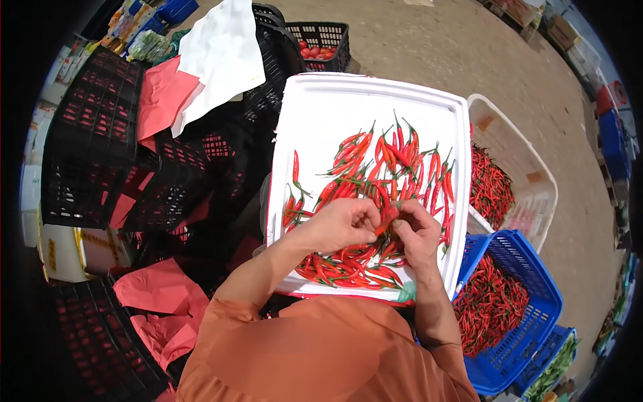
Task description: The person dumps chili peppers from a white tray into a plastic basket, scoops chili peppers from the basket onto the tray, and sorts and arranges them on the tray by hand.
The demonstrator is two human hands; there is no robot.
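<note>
My left hand (343,225) and my right hand (416,234) meet over a white foam tray (321,100). Between their fingertips is a red chili pepper (386,220). The left fingers are curled against one side of it, and the right thumb and forefinger pinch at the other end. Fingers hide part of the pepper. Under and around both hands, many red chili peppers with green stems (355,154) lie in loose bunches on the tray. More peppers (348,268) are heaped along its near side. A bit of green plastic (407,291) sits at the near edge.
At right stand a white crate (536,174) and a blue crate (546,295), both holding red chilies. Another blue crate (566,335) holds green vegetables. Black crates (87,161) with red paper (164,295) are stacked at left. A crate of tomatoes (341,50) stands beyond the tray.
</note>
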